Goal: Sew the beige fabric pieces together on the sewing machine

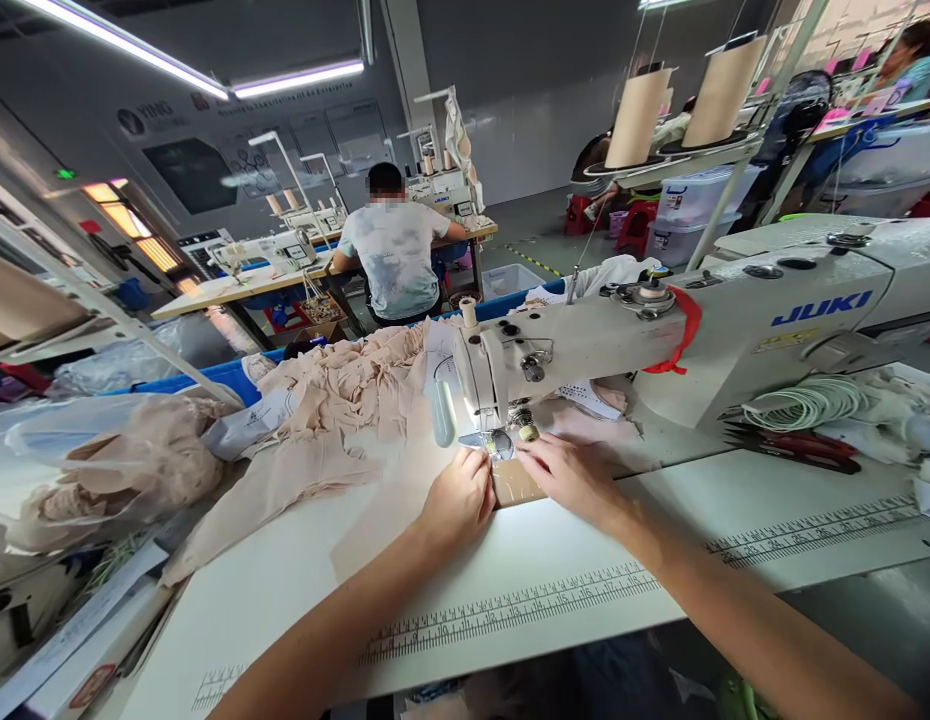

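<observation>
We see the left hand [459,500] curled close, knuckles up, its fingertips pinched on the near edge of a small beige piece [516,484] that lies on the bench [555,560] right at the presser foot [499,441] of the sewing machine [735,330]. The right hand [574,475] lies just beside it, fingers stretched out and spread flat. It grips nothing and presses down on the right side of the same piece. The two hands almost touch, with the piece between them and partly under them. How much of the piece sits beneath the foot we cannot tell.

Behind the left hand we find a heap of beige fabric [345,385] spread over the far left of the bench, and further left a clear plastic bag [127,465] stuffed with more of it. A printed ruler strip [510,605] runs along the bench's near edge. To the right of the machine's base lie red-handled scissors [802,447], and just behind them a coil of white cord [802,403]. Tall thread cones [637,118] stand on a rack above the machine. Well apart, at another bench, a person in a grey shirt [396,255] sits with their back to us.
</observation>
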The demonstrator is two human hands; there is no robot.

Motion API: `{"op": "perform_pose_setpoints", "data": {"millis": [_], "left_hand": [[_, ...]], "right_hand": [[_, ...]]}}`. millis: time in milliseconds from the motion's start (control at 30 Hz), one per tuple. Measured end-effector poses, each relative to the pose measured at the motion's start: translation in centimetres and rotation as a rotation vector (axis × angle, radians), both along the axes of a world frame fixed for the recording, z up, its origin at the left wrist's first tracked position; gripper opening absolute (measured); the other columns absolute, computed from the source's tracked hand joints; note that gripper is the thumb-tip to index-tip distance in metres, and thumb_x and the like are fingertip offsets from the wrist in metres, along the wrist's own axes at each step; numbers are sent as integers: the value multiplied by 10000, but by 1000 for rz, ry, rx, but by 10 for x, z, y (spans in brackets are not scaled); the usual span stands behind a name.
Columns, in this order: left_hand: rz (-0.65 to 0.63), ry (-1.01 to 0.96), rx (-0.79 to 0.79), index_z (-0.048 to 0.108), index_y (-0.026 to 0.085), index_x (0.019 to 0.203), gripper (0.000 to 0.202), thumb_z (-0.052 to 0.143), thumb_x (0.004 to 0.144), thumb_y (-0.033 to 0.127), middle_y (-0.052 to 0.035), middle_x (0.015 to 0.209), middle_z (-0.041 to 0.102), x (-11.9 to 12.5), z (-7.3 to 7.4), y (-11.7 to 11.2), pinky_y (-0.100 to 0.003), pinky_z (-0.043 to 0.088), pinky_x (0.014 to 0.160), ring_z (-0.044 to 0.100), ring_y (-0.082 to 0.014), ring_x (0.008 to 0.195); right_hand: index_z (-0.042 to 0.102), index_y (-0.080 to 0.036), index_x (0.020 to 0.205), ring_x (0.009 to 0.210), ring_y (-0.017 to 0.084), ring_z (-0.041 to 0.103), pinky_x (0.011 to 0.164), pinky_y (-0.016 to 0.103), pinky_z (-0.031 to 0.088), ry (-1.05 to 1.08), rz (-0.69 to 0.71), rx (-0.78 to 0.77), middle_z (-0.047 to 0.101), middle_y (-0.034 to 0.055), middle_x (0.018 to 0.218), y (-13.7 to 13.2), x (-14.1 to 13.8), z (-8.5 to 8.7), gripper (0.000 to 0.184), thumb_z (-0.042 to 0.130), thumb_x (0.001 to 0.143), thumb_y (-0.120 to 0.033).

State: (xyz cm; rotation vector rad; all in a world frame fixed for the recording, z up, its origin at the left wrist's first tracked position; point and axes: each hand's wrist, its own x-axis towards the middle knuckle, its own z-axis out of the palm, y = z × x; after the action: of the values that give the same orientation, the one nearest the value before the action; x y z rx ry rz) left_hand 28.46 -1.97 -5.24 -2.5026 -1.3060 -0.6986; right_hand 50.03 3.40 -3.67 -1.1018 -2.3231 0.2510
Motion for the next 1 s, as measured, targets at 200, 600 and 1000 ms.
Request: {"op": "perform_pose_setpoints", "data": {"millis": [200,600,1000], "left_hand": [[-13,15,30,667,150,1129,286,440,956,132,-148,1071,713,0,2,1,-381,638,821,669,-259,981],[-5,20,-9,686,158,1090,290,434,951,122,-146,1072,717,-2,4,5,-410,643,850,663,-266,986],[86,-2,-27,643,187,1095,225,466,961,146,-123,1074,709,-7,11,10,-385,599,801,659,-260,951]], "right_hand": [[616,-225,758,571,161,540,576,275,306,77,-95,-151,634,14,602,26,-7,9,234,503,959,-262],[596,-228,760,560,146,510,578,264,285,121,-122,-109,606,4,584,11,-9,8,324,443,1016,-356],[683,-216,848,621,167,565,575,282,264,93,-153,-68,708,58,699,11,1,8,388,386,1025,-392]]}}
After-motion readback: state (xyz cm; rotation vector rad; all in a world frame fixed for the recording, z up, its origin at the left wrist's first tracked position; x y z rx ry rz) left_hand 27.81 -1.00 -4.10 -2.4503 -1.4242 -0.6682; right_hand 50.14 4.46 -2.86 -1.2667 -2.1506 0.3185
